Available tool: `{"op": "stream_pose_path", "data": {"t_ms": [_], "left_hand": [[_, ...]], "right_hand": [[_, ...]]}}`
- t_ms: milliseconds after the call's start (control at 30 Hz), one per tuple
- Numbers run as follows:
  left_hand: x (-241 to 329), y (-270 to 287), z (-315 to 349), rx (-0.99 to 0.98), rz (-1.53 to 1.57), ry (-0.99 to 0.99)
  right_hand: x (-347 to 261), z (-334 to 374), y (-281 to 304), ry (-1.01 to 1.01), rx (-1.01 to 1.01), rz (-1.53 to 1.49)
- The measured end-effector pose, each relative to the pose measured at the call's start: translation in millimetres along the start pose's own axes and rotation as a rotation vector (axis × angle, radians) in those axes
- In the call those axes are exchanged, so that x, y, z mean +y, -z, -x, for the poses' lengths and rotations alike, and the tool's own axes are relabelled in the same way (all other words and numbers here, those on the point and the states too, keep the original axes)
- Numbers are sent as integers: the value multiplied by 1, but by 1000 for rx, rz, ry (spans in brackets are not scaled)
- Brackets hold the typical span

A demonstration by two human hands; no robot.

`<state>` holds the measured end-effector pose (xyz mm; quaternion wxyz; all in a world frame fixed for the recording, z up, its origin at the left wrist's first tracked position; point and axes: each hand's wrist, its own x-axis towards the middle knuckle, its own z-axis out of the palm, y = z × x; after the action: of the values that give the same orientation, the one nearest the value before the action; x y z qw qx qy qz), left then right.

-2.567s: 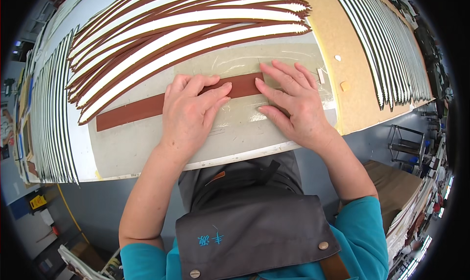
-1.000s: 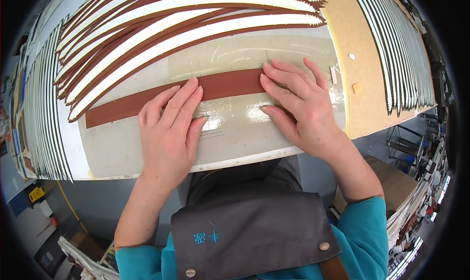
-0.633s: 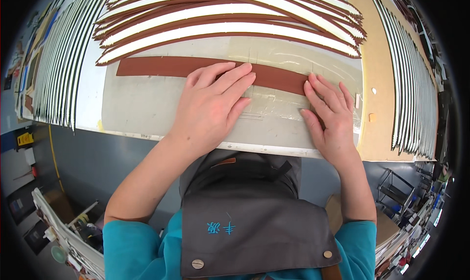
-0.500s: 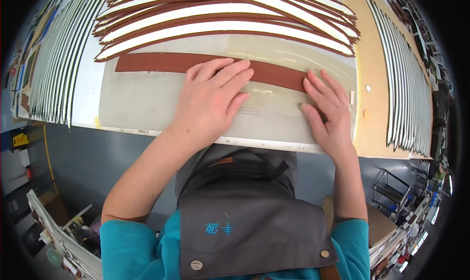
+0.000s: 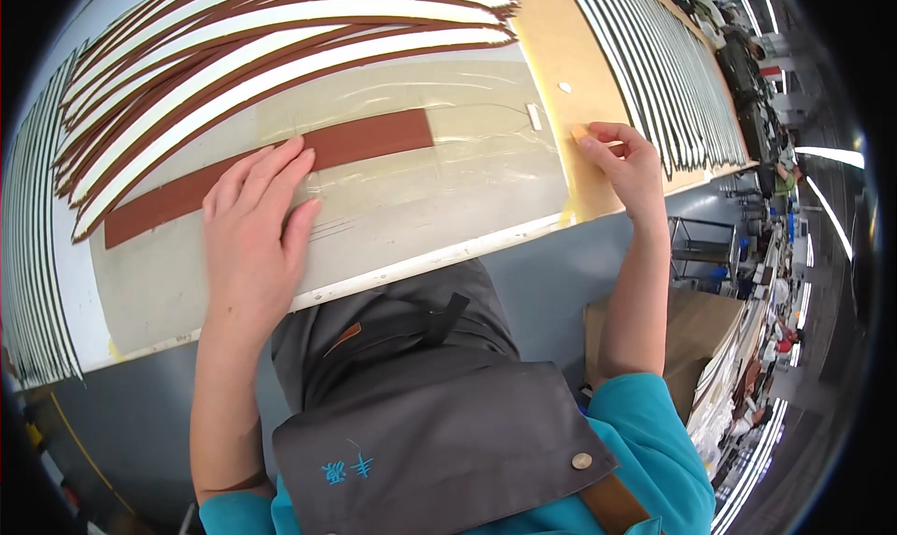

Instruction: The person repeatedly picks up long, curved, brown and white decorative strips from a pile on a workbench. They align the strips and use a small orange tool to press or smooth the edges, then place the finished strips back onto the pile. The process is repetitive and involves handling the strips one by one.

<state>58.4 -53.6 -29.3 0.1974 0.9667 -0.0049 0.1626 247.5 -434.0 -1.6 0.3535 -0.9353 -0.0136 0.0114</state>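
Note:
A flat reddish-brown strip (image 5: 374, 141), looking like leather, lies slantwise on a translucent grey-beige mat (image 5: 420, 208). My left hand (image 5: 250, 219) rests with its fingers outstretched on the near edge of this strip, around its middle. Off the mat's right side, my right hand (image 5: 628, 166) pinches a small pale-orange block (image 5: 579, 132) between thumb and fingertips over the tan board (image 5: 551, 30). What the block is made of I cannot tell. Beyond the strip lies a pile of long brown strips with white faces (image 5: 280, 63), overlapping and curved.
Rows of thin pale strips with dark edges lie at the far right (image 5: 645, 77) and far left (image 5: 33, 217). A small white chip (image 5: 564, 87) and a short white bar (image 5: 534, 116) are near the mat's right edge. The table's front edge (image 5: 439, 265) runs before me.
My right hand has left the brown strip's right end and taken hold of the orange block on the tan board. My left hand stays on the strip. The whole view has swung to the right.

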Motion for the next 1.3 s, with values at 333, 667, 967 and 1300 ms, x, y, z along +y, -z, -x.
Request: {"op": "stream_pose_path", "data": {"t_ms": [333, 667, 967, 1300], "left_hand": [[-1, 2, 0, 65, 141, 9], [-3, 1, 0, 80, 202, 23], [-4, 2, 0, 69, 234, 49], [-4, 1, -1, 68, 240, 60]], "right_hand": [[-38, -17, -10, 153, -112, -149], [-203, 21, -152, 331, -555, -245], [-201, 20, -171, 258, -515, -219], [-202, 21, -174, 253, -508, -234]]}}
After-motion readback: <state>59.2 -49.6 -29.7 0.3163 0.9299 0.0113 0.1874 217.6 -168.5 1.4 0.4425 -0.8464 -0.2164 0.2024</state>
